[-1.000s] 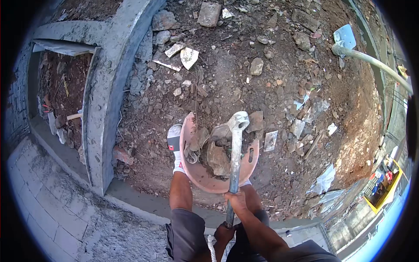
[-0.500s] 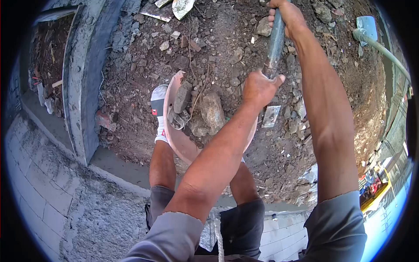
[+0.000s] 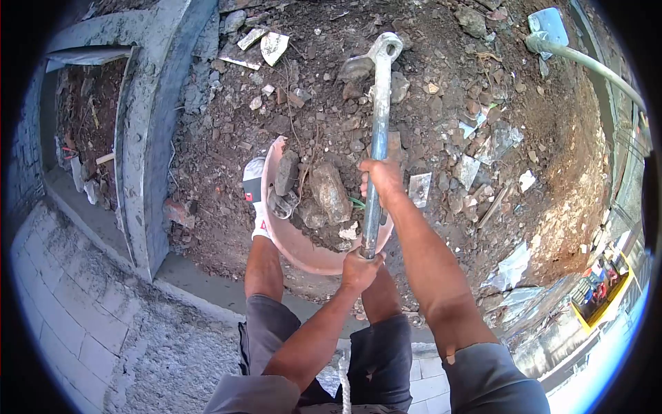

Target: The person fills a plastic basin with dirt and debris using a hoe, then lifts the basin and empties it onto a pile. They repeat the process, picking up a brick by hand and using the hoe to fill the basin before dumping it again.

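Hoe (image 3: pixel 378 131) runs up the middle of the frame, its blade end at upper centre resting on the dirt (image 3: pixel 441 228), its shaft coming down over a pink pan (image 3: pixel 303 248). I see my right hand (image 3: pixel 381 178) wrapped tight round the shaft about halfway along, arm stretched forward from the lower right. My left hand (image 3: pixel 360 265) is closed round the butt of the shaft just below the pan's rim, forearm rising from the bottom centre. Both arms are bare below grey sleeves.

Ground is loose brown dirt strewn with stones, broken tile and scraps of plastic. One curved concrete kerb (image 3: pixel 148 131) sweeps down the left side, with a paved strip (image 3: pixel 62 303) at lower left. The pan sits between my feet, one white sock (image 3: pixel 256 196) touching its left rim; the other foot is hidden. It holds rubble: I count about four larger stones, the biggest (image 3: pixel 329 192) near its middle. One second tool (image 3: pixel 552 38), a pale blade on a long handle, lies at upper right, well apart from the hoe.
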